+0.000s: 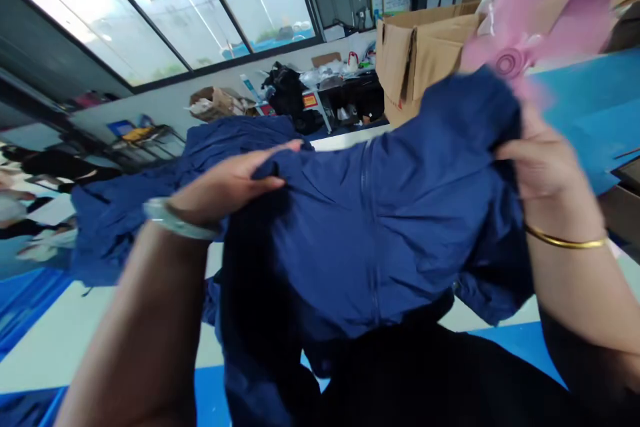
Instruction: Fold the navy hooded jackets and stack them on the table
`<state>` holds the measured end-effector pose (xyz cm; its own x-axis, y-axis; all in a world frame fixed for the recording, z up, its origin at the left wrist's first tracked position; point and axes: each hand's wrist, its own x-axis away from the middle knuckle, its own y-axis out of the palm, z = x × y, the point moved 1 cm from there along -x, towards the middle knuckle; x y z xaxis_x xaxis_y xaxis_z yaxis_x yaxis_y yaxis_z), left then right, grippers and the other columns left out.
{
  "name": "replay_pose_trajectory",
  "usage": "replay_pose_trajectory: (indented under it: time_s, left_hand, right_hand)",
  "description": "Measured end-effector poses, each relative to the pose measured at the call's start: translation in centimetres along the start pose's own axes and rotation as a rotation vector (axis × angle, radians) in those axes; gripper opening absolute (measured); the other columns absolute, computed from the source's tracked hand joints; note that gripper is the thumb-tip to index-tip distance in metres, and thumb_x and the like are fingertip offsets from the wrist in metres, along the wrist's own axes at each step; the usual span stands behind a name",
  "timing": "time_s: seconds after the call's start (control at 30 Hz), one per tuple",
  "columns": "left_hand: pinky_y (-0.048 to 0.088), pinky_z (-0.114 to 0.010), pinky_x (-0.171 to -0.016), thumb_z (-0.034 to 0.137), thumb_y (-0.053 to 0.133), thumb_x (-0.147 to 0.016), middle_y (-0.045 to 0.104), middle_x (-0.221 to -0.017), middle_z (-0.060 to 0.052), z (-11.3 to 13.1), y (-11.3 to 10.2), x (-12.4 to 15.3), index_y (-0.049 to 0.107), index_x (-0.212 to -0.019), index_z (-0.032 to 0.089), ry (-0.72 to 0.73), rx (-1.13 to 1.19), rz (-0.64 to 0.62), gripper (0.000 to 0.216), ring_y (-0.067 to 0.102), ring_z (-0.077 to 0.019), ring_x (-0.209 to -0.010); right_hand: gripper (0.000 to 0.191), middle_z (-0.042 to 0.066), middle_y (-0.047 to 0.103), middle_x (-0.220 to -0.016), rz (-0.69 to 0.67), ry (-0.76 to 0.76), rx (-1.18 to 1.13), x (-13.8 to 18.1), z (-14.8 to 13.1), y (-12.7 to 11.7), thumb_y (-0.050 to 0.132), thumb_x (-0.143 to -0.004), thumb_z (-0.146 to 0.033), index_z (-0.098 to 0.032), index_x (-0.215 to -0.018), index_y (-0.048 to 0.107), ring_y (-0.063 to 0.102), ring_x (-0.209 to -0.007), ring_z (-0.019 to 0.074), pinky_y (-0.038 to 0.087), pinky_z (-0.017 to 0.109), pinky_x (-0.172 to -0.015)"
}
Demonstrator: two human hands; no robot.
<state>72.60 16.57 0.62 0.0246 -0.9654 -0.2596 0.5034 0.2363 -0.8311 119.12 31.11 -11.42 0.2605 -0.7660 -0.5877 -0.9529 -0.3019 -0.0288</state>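
Note:
I hold up a dark blue garment (380,213) with a seam or zip running down its middle. My left hand (235,180) grips its upper left edge, fingers folded over the cloth; a pale bangle sits on that wrist. My right hand (537,160) is closed on the upper right corner, with a gold bangle on the wrist. The cloth hangs down over my lap and hides the fingertips of both hands.
A heap of similar blue garments (135,207) lies on the white table (45,347) to the left. An open cardboard box (425,53) stands behind. A pink fan (510,53) is at the upper right. Cluttered shelves and windows fill the back.

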Motion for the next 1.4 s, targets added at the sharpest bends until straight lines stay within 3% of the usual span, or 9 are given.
replay_pose_trajectory:
  time_s: [0.07,0.13,0.33,0.5,0.67,0.87,1.13,1.27,1.4]
  left_hand:
    - [0.036,-0.044,-0.126,0.063,0.078,-0.076,0.069,-0.144,-0.004,-3.4,5.0,-2.6,0.069,-0.140,0.024,-0.021,-0.004,-0.261,0.076,0.059,-0.0302,-0.140]
    - [0.042,-0.042,-0.123,0.055,0.075,-0.081,0.071,-0.141,-0.007,-7.6,9.3,-5.1,0.070,-0.139,0.021,-0.117,-0.034,-0.324,0.066,0.063,-0.0293,-0.135]
    - [0.034,-0.052,-0.126,0.039,0.081,-0.083,0.052,-0.157,-0.025,-16.3,19.1,-9.2,0.045,-0.160,0.015,-0.472,-0.311,0.057,0.088,0.048,-0.0383,-0.149]
    - [0.016,-0.059,-0.131,0.046,0.067,-0.094,0.020,-0.173,-0.029,-16.6,31.1,-2.6,0.019,-0.170,0.009,-0.355,-0.252,-0.095,0.097,0.015,-0.0405,-0.163]
    - [0.011,-0.071,-0.127,0.052,0.050,-0.101,0.013,-0.175,-0.027,-17.9,40.2,9.1,0.018,-0.171,0.011,-0.612,-0.195,-0.188,0.087,0.007,-0.0446,-0.163]
    - [0.010,-0.061,-0.132,0.049,0.046,-0.104,0.013,-0.176,-0.025,-24.5,39.4,14.9,0.027,-0.169,0.009,-0.647,-0.263,-0.112,0.079,0.000,-0.0387,-0.164]
    - [0.018,-0.062,-0.131,0.045,0.053,-0.103,0.015,-0.178,-0.015,-32.5,32.9,10.5,0.043,-0.164,0.026,-0.693,-0.384,-0.264,0.065,0.009,-0.0411,-0.164]
    - [0.017,-0.065,-0.130,0.040,0.060,-0.100,0.012,-0.178,-0.015,-30.5,32.0,10.7,0.049,-0.161,0.028,-0.608,-0.491,-0.236,0.063,0.009,-0.0449,-0.163]
    - [0.016,-0.062,-0.131,0.040,0.052,-0.104,0.018,-0.176,-0.019,-24.6,35.1,13.3,0.042,-0.165,0.021,-0.381,-0.474,-0.195,0.065,0.013,-0.0376,-0.164]
  right_hand:
    - [0.055,-0.001,0.076,-0.122,-0.045,0.075,-0.046,-2.3,4.3,3.2,0.067,-0.072,-0.021,-0.031,-0.126,0.074,0.064,-0.133,0.0313,0.049,0.055,-0.118]
    - [0.046,0.003,0.079,-0.114,-0.103,0.161,0.011,-4.7,9.7,5.6,0.064,-0.071,-0.019,-0.023,-0.115,0.078,0.069,-0.123,0.0305,0.047,0.057,-0.117]
    - [0.058,0.015,0.056,-0.155,-0.064,0.242,0.604,-8.8,23.1,10.3,0.072,-0.081,-0.020,-0.021,-0.139,0.065,0.042,-0.151,0.0354,0.023,0.067,-0.127]
    - [0.071,0.020,0.021,-0.175,-0.240,0.383,0.859,1.2,27.0,16.2,0.062,-0.095,-0.029,-0.023,-0.162,0.040,0.022,-0.161,0.0387,0.015,0.074,-0.125]
    - [0.063,0.011,0.021,-0.177,-0.380,0.461,0.964,16.0,27.6,20.1,0.052,-0.102,-0.037,-0.033,-0.164,0.039,0.016,-0.163,0.0371,0.009,0.073,-0.126]
    - [0.062,0.013,0.020,-0.177,-0.462,0.621,1.194,22.8,29.2,19.5,0.047,-0.105,-0.046,-0.031,-0.165,0.039,0.017,-0.163,0.0364,0.012,0.075,-0.125]
    - [0.062,0.012,0.014,-0.178,-0.579,0.794,1.212,22.4,29.9,18.8,0.037,-0.109,-0.051,-0.035,-0.168,0.030,0.013,-0.164,0.0359,0.022,0.074,-0.122]
    - [0.060,0.013,0.017,-0.178,-0.580,0.721,1.196,21.2,29.1,17.6,0.037,-0.109,-0.047,-0.031,-0.167,0.034,0.019,-0.163,0.0358,0.027,0.069,-0.123]
    - [0.057,0.010,0.023,-0.177,-0.589,0.469,1.237,22.2,27.4,16.5,0.037,-0.109,-0.041,-0.030,-0.165,0.040,0.020,-0.163,0.0322,0.016,0.067,-0.128]
